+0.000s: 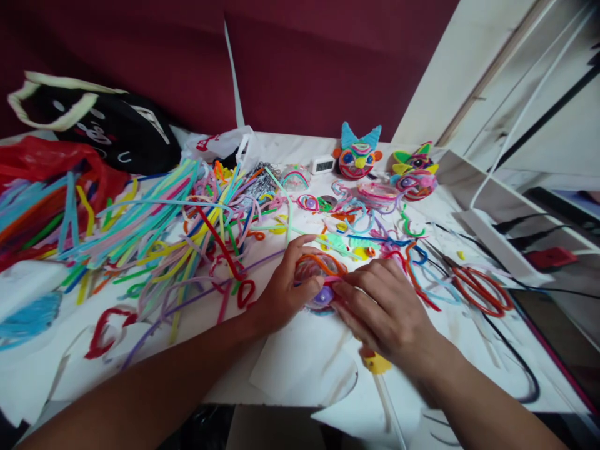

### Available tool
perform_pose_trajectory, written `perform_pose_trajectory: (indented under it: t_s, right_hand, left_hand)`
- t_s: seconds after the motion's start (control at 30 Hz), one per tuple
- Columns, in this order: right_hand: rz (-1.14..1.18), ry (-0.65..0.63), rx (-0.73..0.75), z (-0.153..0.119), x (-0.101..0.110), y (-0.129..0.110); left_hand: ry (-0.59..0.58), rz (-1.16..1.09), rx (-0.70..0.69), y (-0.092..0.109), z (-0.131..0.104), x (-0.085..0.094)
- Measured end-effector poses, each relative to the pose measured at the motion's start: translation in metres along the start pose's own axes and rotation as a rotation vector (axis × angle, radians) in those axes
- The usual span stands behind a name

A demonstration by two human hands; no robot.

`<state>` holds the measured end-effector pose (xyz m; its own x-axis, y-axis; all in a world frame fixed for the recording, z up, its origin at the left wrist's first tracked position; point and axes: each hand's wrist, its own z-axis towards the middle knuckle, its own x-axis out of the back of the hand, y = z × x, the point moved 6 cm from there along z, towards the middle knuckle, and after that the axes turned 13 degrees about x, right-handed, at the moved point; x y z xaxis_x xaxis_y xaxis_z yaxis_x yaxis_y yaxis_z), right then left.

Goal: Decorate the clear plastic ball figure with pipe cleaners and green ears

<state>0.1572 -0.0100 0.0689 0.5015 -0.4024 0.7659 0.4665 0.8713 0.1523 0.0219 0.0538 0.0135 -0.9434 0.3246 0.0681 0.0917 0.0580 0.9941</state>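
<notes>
- At the worktop's (323,390) left edge, a red plastic bag (100,165) lies open with coloured pipe cleaners inside; a blue fuzzy piece (30,319) lies nearer the front.
- Near the back left corner, a black bag (126,128) with pale handles leans over.
- Right of it, a big loose heap of pipe cleaners (154,219) spreads from the back edge towards the middle, with a white plastic bag (220,144) behind.
- Near the middle of the front edge, the left hand (293,284) grasps the left side of a round clear craft piece (307,269) trimmed in orange, with a purple ball (324,295) on its near side.
- By the back edge stands a small white digital clock (323,165), then a round figure with blue ears (360,153).
- The right hand (387,312) grips the craft piece's right side, fingertips together at a pink strip (332,279); a yellow piece (376,364) shows beneath.
- Towards the right edge, orange-handled scissors (482,290) lie near a white power strip (504,247).
</notes>
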Motion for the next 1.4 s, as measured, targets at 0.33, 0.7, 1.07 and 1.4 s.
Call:
perform_pose_trajectory:
  t_s: [0.33, 0.7, 1.07, 1.4]
  right_hand:
    - [0.052, -0.016, -0.035, -0.004, 0.0, 0.003]
    - [0.077, 0.014, -0.034, 0.0, 0.007, 0.003]
    - [0.114, 0.19, -0.223, -0.014, 0.029, 0.029]
    - [0.002, -0.289, -0.319, -0.047, 0.008, 0.054]
  left_hand:
    - [-0.007, -0.049, 0.017, -0.005, 0.001, 0.0]
    - [-0.014, -0.028, 0.026, -0.005, 0.001, 0.001]
    - [-0.008, -0.028, 0.009, -0.004, 0.002, 0.001]
    - [-0.021, -0.015, -0.003, -0.004, 0.004, -0.001]
